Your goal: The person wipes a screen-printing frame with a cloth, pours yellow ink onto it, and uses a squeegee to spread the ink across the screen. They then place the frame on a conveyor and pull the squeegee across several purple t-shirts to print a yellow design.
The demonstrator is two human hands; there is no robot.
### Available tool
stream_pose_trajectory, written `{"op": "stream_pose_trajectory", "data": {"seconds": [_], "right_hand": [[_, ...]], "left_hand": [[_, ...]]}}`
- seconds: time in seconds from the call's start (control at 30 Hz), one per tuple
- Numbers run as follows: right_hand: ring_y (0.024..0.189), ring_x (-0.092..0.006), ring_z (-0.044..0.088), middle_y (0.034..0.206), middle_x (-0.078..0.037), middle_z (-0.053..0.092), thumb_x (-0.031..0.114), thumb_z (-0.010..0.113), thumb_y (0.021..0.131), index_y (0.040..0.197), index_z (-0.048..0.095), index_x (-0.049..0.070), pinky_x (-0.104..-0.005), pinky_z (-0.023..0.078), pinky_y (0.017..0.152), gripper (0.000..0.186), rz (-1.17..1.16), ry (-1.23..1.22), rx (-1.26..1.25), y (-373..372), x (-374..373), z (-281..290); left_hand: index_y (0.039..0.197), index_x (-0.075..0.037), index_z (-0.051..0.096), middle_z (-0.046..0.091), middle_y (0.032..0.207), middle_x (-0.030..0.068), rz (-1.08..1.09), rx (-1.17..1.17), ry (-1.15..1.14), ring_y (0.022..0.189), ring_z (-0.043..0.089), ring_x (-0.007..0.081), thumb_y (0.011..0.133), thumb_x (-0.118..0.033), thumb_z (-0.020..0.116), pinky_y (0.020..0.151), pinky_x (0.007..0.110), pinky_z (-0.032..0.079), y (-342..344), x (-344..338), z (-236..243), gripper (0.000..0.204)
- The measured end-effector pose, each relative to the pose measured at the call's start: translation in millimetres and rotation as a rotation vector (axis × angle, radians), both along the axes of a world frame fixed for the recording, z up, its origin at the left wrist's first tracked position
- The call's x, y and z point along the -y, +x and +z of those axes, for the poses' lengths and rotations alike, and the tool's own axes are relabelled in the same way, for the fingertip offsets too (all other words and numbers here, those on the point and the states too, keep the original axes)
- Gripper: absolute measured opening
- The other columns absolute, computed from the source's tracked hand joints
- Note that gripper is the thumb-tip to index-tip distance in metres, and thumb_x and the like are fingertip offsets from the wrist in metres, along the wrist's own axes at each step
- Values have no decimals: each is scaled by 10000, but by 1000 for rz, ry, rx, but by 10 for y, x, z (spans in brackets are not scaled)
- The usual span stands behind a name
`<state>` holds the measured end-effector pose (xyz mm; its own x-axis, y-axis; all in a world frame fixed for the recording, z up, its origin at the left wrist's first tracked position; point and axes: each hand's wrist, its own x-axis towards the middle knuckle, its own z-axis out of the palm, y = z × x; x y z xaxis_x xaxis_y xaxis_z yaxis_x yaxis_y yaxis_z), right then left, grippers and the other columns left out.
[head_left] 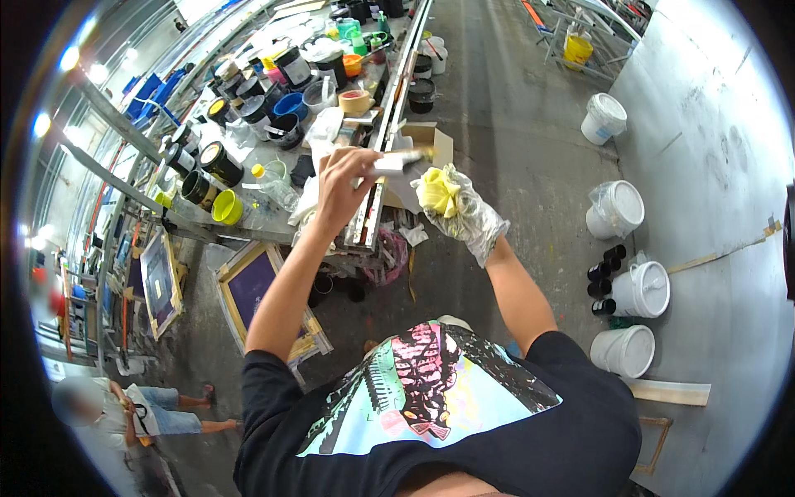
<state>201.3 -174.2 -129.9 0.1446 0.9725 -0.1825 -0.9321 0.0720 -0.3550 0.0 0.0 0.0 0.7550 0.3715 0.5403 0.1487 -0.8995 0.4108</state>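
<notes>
My bare left hand [344,184] is raised at the table's corner, its fingers closed on a flat white tool [391,165]. Motion smears the tool's yellowish far end, so its exact kind does not show. To the right, my right hand [476,221] wears a loose see-through plastic glove and grips a crumpled yellow cloth [438,192]. A small gap separates the tool's end from the cloth. Below both hands stands an open cardboard box [431,141]. Close to my left wrist lies a clear bottle with a yellow cap [277,189].
A long table [257,217] at left carries several paint tubs, a blue bowl [291,105] and a tape roll [354,101]. Framed screens [257,282] lean beneath it. White buckets [615,209] line the right wall. Another person [137,410] stands at lower left.
</notes>
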Motion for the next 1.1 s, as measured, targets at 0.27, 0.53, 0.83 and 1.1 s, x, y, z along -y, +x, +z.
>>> {"op": "stream_pose_trajectory", "data": {"seconds": [0.27,0.53,0.83,1.1], "right_hand": [[1039,-144,688,1176,-56,708,352,679,1018,1254,665,105,-299,588,855,342,117,-114,503,-5,-58,645],[954,-82,618,1080,23,684,307,691,1012,1187,694,76,-268,508,815,289,-117,-53,750,-40,-560,602],[579,-101,530,775,19,617,408,676,1003,1050,692,86,-279,422,479,326,-154,-165,869,-279,-510,245],[699,-68,624,903,28,685,335,725,995,1138,679,122,-218,505,578,260,-294,-255,551,-230,-206,36]], "left_hand": [[1138,-278,716,579,1506,-46,-274,-243,398,1448,473,209,844,-91,784,1259,548,232,-73,299,-330,355],[1303,-30,574,659,1163,106,220,325,-1393,995,638,133,992,-232,722,801,326,559,-99,278,-842,399],[1151,17,638,712,1008,87,376,650,-1239,834,665,150,931,-302,800,736,319,557,515,49,-1165,420],[1199,49,587,694,1086,144,782,921,-1104,927,656,232,935,-317,794,850,377,532,858,-86,-1336,497]]}}
